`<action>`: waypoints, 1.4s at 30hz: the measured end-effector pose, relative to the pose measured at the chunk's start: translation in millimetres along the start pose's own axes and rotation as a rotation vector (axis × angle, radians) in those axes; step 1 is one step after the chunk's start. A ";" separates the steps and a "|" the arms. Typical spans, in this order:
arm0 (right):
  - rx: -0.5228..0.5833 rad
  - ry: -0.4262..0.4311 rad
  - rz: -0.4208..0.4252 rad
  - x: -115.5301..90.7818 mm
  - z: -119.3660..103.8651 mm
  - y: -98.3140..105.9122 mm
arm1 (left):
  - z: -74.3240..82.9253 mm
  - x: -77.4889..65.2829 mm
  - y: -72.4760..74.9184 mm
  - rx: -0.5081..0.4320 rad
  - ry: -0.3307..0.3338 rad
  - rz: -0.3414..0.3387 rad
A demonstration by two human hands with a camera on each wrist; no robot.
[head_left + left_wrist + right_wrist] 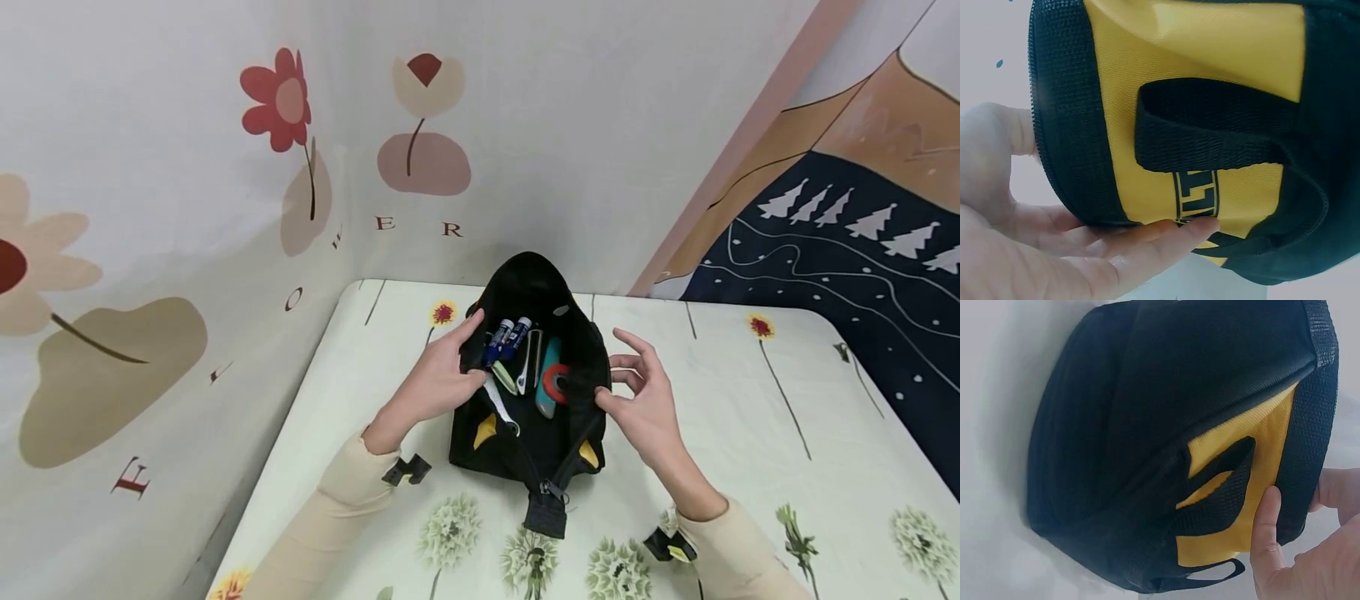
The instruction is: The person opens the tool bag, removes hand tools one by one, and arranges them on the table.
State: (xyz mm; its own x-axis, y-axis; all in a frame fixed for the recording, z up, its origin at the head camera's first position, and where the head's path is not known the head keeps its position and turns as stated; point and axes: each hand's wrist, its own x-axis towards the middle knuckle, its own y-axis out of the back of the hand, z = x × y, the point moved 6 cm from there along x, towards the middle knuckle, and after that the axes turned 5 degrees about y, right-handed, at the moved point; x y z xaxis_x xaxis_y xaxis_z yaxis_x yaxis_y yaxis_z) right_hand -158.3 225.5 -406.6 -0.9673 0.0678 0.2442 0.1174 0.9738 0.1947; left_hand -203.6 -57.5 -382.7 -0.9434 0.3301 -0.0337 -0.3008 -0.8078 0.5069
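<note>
A black bag (528,275) stands unzipped on the table, its mouth spread wide. My left hand (438,375) grips the left rim; in the left wrist view its fingers (1166,247) lie against the yellow side panel (1197,47), below a black webbing loop (1210,147). The right hand (645,400) pinches the opposite rim, a fingertip (1268,506) on the yellow outside and the thumb partly hidden behind the edge. Inside the bag lie two blue tubes with pale caps (517,333), a teal tool (547,404), a red ring (553,383) and slim metallic and white items (528,362).
Under the bag is a white table cover (360,517) printed with flowers. A pale fabric wall (562,167) rises right behind the bag, and another (150,250) runs along the left. A dark printed cloth (847,242) hangs at the right. The zip pull (551,492) is at the bag's near end.
</note>
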 end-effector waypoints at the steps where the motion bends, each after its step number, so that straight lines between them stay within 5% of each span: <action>1: -0.001 -0.002 0.004 -0.2 -0.2 2.0 | -1.1 -0.6 1.2 -0.009 0.004 -0.008; 12: -0.016 0.013 0.046 1.2 -2.9 17.8 | -4.4 -5.9 16.1 0.022 0.029 -0.096; 23: -0.040 0.024 -0.009 9.0 -6.1 10.7 | 7.0 1.8 16.6 0.111 -0.051 -0.228; 30: -0.082 0.154 0.058 16.5 -19.9 8.1 | 9.8 8.4 13.1 0.110 -0.059 -0.305; 36: -0.030 0.338 0.161 25.0 -43.0 3.4 | 6.2 9.2 14.6 0.118 -0.041 -0.300; 42: 0.128 0.413 0.091 38.9 -64.7 -14.0 | 9.5 9.2 13.9 0.121 -0.073 -0.304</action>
State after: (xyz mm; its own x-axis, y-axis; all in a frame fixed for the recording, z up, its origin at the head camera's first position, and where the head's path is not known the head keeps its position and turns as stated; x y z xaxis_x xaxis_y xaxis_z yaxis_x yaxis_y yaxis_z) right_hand -183.0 200.4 -338.4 -0.7801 0.0874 0.6195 0.1441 0.9887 0.0420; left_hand -215.2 -61.1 -367.9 -0.7992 0.5846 -0.1397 -0.5439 -0.6044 0.5821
